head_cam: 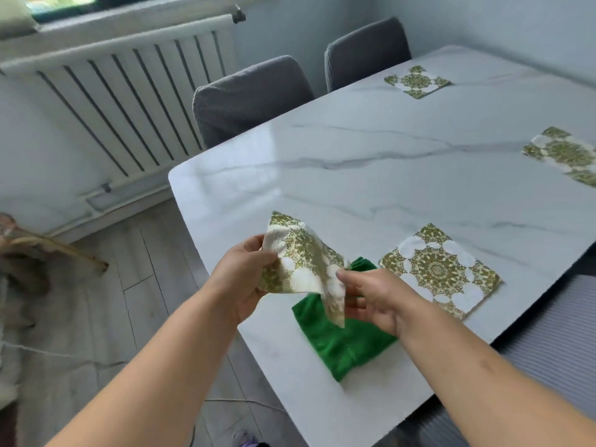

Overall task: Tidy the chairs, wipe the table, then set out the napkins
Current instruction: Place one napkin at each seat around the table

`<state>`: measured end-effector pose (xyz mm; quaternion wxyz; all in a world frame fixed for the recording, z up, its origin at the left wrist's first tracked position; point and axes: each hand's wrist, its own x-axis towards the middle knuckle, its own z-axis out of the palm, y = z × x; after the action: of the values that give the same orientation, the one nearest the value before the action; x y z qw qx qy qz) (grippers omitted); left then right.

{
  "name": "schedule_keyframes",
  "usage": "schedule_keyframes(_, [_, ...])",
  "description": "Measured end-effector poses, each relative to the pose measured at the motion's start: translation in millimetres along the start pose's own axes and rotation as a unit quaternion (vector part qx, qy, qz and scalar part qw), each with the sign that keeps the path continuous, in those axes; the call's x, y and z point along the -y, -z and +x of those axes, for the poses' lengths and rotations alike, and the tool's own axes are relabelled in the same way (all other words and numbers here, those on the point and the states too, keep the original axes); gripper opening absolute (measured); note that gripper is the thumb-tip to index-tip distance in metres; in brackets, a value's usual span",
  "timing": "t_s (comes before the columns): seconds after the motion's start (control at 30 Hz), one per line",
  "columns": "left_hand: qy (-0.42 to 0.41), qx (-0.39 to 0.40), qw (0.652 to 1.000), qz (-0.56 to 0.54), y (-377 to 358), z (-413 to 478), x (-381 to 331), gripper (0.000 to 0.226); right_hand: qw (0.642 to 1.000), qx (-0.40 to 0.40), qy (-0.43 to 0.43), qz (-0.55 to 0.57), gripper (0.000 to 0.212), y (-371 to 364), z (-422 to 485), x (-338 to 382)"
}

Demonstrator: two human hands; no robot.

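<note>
1. Head view: the left hand and the right hand each pinch one white paper napkin with an olive-gold medallion print. They hold it raised and partly unfolded over the near corner of the white marble-look surface.
2. Beneath it, a folded green microfibre cloth lies flat on the surface, partly hidden by the right hand.
3. Just right of the cloth, a second napkin of the same print lies flat.
4. Farther on, a third napkin lies at the right, cut by the frame. A fourth napkin lies near the far end.
5. A nearer grey fabric chair and a farther grey fabric chair stand against the surface's left edge.
6. A white ribbed radiator lines the wall behind.
</note>
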<state>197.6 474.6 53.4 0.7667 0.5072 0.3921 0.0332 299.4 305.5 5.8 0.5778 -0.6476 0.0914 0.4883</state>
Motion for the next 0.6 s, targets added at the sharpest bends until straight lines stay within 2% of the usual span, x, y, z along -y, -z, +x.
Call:
schedule_keyframes(0.07, [-0.015, -0.025, 0.994, 0.101, 30.2, 11.1, -4.7, 0.024, 0.999, -0.02, 0.012, 0.033, 0.022, -25.1, 6.8, -5.3])
schedule_keyframes(0.13, [-0.036, -0.05, 0.97, 0.235, 63.4, 24.5, -7.8, 0.021, 0.997, -0.064, 0.041, 0.032, 0.017, -55.4, 13.7, -11.6])
schedule_keyframes(0.2, [-0.02, -0.054, 0.941, 0.333, 89.6, 36.5, -8.8, 0.023, 0.99, -0.118, 0.081, -0.008, 0.013, -82.6, 20.6, -18.9])
schedule_keyframes(0.4, [0.034, -0.023, 0.915, 0.401, 124.2, 71.3, -2.2, 0.023, 0.945, -0.208, 0.2, -0.151, 0.008, -117.1, 28.4, -22.8])
schedule_keyframes(0.53, [-0.001, -0.029, 0.895, 0.445, 113.7, 95.1, -11.0, 0.017, 0.938, -0.246, 0.203, -0.135, 0.006, -107.9, 41.3, -15.1])
schedule_keyframes(0.6, [-0.033, -0.033, 0.872, 0.487, 103.1, 106.3, -25.3, 0.011, 0.938, -0.258, 0.199, -0.117, 0.003, -101.0, 51.1, -7.5])
